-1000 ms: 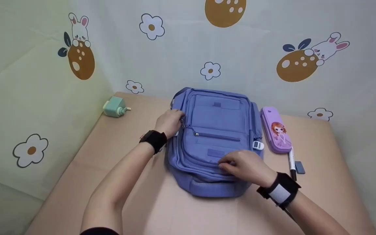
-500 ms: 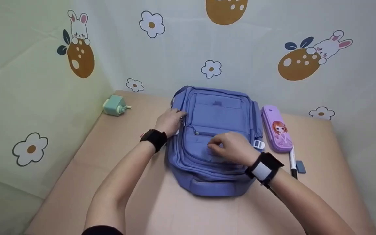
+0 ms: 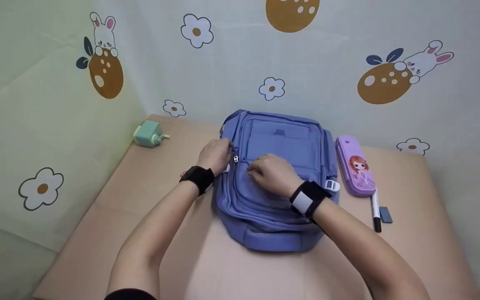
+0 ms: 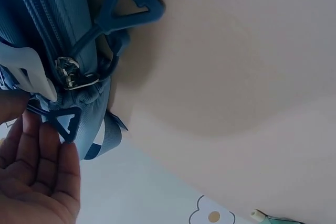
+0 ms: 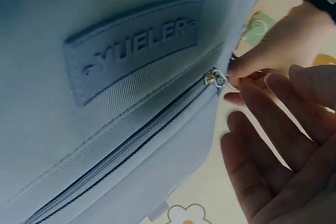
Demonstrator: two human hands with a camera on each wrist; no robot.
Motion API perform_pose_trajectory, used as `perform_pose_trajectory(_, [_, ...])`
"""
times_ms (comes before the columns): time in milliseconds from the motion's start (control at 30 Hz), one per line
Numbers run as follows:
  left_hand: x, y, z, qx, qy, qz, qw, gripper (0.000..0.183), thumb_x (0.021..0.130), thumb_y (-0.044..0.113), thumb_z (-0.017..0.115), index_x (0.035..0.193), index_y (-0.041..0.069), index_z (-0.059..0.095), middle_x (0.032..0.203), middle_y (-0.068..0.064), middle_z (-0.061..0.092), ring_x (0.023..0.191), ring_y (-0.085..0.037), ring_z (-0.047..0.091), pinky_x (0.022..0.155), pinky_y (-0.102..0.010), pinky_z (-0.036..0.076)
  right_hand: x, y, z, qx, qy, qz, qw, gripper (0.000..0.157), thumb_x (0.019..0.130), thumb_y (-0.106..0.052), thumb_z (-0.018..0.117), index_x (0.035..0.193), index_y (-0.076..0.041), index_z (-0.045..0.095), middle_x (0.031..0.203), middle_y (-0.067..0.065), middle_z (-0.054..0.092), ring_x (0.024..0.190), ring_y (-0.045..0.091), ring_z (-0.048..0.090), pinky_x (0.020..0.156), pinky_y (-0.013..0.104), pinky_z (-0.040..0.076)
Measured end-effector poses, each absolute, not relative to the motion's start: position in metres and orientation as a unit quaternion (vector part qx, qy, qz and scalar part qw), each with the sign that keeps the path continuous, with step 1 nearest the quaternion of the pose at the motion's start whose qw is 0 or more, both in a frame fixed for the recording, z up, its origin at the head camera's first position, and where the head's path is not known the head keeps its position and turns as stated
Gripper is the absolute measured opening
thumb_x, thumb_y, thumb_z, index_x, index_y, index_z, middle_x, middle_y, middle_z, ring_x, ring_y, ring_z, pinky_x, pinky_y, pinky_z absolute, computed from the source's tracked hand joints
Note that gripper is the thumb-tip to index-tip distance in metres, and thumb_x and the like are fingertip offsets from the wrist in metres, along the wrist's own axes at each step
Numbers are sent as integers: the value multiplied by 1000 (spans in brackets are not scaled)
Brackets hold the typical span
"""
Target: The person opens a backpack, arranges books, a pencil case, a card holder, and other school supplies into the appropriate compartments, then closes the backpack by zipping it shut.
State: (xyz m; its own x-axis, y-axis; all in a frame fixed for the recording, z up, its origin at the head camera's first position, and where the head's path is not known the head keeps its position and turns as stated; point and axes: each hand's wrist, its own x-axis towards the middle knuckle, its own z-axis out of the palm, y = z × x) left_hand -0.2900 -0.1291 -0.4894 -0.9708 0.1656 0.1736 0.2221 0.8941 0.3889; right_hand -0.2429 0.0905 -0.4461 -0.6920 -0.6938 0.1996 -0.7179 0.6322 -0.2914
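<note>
A blue-purple backpack (image 3: pixel 281 146) lies on the table with its front facing up. At its left side my left hand (image 3: pixel 215 156) pinches a blue triangular zipper pull (image 4: pixel 64 122) between thumb and fingers. Another triangular pull (image 4: pixel 131 9) hangs from a metal slider just above, beside a white buckle (image 4: pixel 29 69). My right hand (image 3: pixel 275 174) is over the backpack's front with relaxed fingers and nothing in them. In the right wrist view those fingers are near the slider (image 5: pixel 214 78) at the end of the front pocket zipper (image 5: pixel 121 153), below a YUELER label (image 5: pixel 136 48).
Right of the backpack lies a purple pencil case (image 3: pixel 354 166) with a doll picture. A white marker (image 3: pixel 375 206) with a black cap and a small blue-grey block (image 3: pixel 385 214) are beside its lower end. A mint-green gadget (image 3: pixel 148 133) stands at the back left corner.
My right hand has moved up and left across the backpack's front, from its lower right part to beside the front pocket zipper slider. The left hand stays at the bag's left side.
</note>
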Motion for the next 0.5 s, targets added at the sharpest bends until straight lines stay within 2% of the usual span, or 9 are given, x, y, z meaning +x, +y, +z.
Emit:
perform_pose_trajectory(133, [-287, -132, -489, -99, -977, -175, 68, 15, 96, 11, 66, 106, 4, 74, 105, -13, 73, 99, -36, 64, 90, -48, 50, -250, 80, -452, 417, -898, 142, 17, 34, 97, -22, 69, 124, -3, 71, 134, 17, 64, 130, 36, 55, 111, 49, 41])
perform_pose_trajectory(233, [-285, -133, -489, -99, -980, -159, 65, 13, 98, 12, 65, 103, 5, 74, 104, -13, 71, 98, -35, 63, 87, -48, 50, -252, 76, -458, 411, -904, 116, -27, 58, 96, -40, 70, 140, -4, 61, 151, 19, 49, 144, 40, 39, 118, 51, 31])
perform_pose_trajectory(333, [-283, -134, -489, -103, -980, -157, 65, 12, 98, 13, 65, 102, 6, 73, 102, -14, 71, 97, -35, 64, 83, -49, 52, -251, 73, -463, 402, -908, 96, -67, 77, 92, -56, 68, 150, -8, 51, 159, 18, 40, 148, 41, 31, 117, 53, 31])
perform_pose_trajectory(400, [-283, -134, -489, -107, -980, -157, 65, 11, 99, 14, 65, 102, 6, 72, 101, -14, 71, 96, -34, 66, 82, -49, 53, -249, 71, -467, 404, -907, 81, -80, 79, 92, -61, 65, 153, -13, 49, 161, 17, 36, 148, 43, 29, 116, 55, 33])
perform_pose_trajectory(500, [-282, -135, -488, -110, -979, -155, 68, 11, 99, 15, 65, 102, 7, 72, 101, -13, 72, 94, -33, 67, 80, -49, 54, -247, 68, -472, 412, -905, 62, -84, 74, 93, -60, 63, 153, -18, 49, 163, 17, 33, 148, 47, 26, 114, 58, 33])
